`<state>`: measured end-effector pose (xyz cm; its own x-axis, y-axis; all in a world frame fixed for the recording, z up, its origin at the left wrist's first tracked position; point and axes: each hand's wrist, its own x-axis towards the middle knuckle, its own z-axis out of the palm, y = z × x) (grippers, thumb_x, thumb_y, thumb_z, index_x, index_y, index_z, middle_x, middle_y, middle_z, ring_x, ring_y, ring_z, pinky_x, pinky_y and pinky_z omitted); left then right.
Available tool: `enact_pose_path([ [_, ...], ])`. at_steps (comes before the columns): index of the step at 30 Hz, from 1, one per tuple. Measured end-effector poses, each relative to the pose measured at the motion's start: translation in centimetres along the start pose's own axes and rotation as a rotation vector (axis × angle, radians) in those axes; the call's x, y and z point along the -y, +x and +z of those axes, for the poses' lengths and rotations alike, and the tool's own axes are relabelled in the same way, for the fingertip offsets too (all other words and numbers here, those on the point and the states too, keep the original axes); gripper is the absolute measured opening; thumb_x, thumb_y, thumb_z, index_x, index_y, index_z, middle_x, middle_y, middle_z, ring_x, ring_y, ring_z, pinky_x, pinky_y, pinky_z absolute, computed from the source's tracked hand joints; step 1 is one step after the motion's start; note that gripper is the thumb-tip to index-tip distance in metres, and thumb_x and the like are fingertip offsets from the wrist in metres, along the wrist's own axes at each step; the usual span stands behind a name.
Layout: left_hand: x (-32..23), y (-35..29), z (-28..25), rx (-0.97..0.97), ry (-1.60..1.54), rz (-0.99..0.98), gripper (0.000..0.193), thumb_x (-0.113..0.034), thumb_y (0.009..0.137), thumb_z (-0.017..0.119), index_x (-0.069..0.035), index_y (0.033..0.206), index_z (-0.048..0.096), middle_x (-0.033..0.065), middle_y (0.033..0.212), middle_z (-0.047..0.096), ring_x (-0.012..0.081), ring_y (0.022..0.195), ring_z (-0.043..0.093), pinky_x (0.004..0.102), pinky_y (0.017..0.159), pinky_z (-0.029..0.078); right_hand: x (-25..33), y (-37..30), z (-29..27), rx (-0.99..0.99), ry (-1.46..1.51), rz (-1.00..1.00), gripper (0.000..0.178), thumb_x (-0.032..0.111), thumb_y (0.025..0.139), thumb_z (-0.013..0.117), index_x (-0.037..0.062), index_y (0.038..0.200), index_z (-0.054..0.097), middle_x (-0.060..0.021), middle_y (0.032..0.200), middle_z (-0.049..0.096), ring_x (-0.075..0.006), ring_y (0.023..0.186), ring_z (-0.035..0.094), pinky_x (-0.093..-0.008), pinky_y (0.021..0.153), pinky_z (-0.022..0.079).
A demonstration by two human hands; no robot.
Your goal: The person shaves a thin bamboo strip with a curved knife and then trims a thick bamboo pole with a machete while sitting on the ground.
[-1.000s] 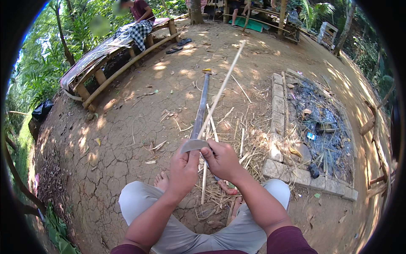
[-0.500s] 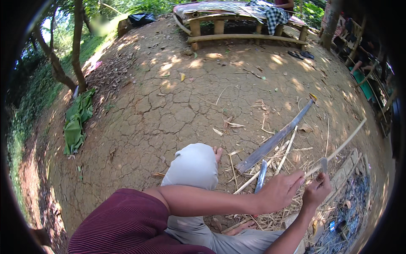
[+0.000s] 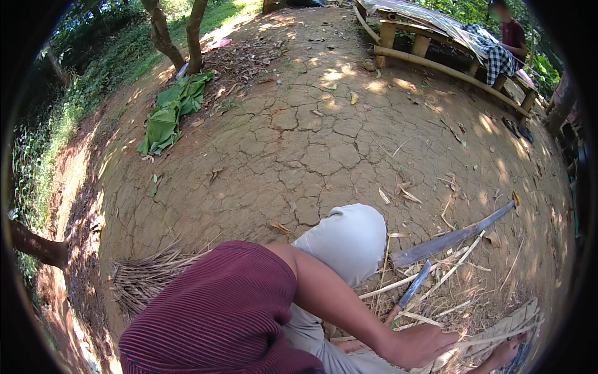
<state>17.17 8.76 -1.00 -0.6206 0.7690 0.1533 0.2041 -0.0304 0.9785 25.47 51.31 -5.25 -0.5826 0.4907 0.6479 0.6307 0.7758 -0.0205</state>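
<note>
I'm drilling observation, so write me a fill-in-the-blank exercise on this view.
The pale strip extends from the left hand toward the picture's ____ edge.
The knife on the ground is nearer the ____ hand.
The large leaves beside the tree trunks are ____.
The checked cloth on the bamboo platform is black and ____.
Missing words: right; left; green; white.

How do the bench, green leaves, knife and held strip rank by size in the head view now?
1. Bench
2. Green leaves
3. Knife and held strip: too close to rank
</note>
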Motion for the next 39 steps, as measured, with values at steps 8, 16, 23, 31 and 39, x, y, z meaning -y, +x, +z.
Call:
enact_pose_path([
  [8, 0.9, -4.0, -0.1, 0.05, 0.154, 0.059, 0.032, -0.032, 0.1, 0.047, -0.009, 0.119, 0.058, 0.0201, 0.101, 0.066, 0.0386, 0.089, 0.064, 0.0483, 0.071, 0.051, 7.4, -0.1, -3.0, -0.013, -0.092, -0.256, 0.029, 0.025, 0.094, 0.059, -0.0012, 0.104, 0.055, -0.0217, 0.096, 0.057, -0.0362, 0.08, 0.056, -0.0479, 0.061, 0.049],
  [16, 1.7, 0.9, -1.8, -0.167, -0.219, -0.105, 0.028, -0.03, 0.105, 0.043, -0.003, 0.104, 0.051, 0.0184, 0.064, 0.049, 0.0353, 0.058, 0.052, 0.0482, 0.06, 0.041, 22.3, -3.1, -9.7, 0.326, 0.76, 0.008, 0.03, 0.029, 0.099, 0.056, 0.0001, 0.091, 0.055, -0.0157, 0.074, 0.052, -0.0279, 0.062, 0.047, -0.0416, 0.054, 0.04],
  [23, -3.1, 2.8, -7.3, -0.265, -0.584, -0.358, 0.032, -0.033, 0.107, 0.043, -0.006, 0.096, 0.056, -0.0085, 0.062, 0.036, 0.0019, 0.052, 0.031, 0.0216, 0.043, 0.022, 30.5, -5.2, -11.9, 0.386, 0.93, -0.077, 0.039, 0.034, 0.101, 0.055, 0.0014, 0.08, 0.055, -0.0153, 0.059, 0.052, -0.0261, 0.047, 0.047, -0.0386, 0.047, 0.037],
  [31, -2.2, 2.1, -6.1, -0.124, -0.375, -0.33, 0.025, -0.026, 0.107, 0.047, -0.003, 0.104, 0.057, -0.0075, 0.067, 0.042, 0.001, 0.055, 0.036, 0.0217, 0.047, 0.028, 27.2, -6.5, -13.1, 0.259, 0.824, -0.218, 0.043, 0.044, 0.096, 0.058, 0.0057, 0.077, 0.059, -0.0124, 0.063, 0.059, -0.0338, 0.054, 0.061, -0.0412, 0.048, 0.046],
  [39, -2.2, 1.3, -4.3, -0.126, 0.026, -0.155, 0.023, -0.021, 0.106, 0.047, 0.0, 0.106, 0.057, -0.0024, 0.068, 0.049, 0.0048, 0.059, 0.042, 0.0255, 0.052, 0.034, 23.2, -3.8, -12.4, 0.327, 0.711, 0.122, 0.047, 0.045, 0.1, 0.052, 0.0047, 0.078, 0.063, -0.0126, 0.054, 0.056, -0.0335, 0.051, 0.061, -0.0406, 0.046, 0.045],
])
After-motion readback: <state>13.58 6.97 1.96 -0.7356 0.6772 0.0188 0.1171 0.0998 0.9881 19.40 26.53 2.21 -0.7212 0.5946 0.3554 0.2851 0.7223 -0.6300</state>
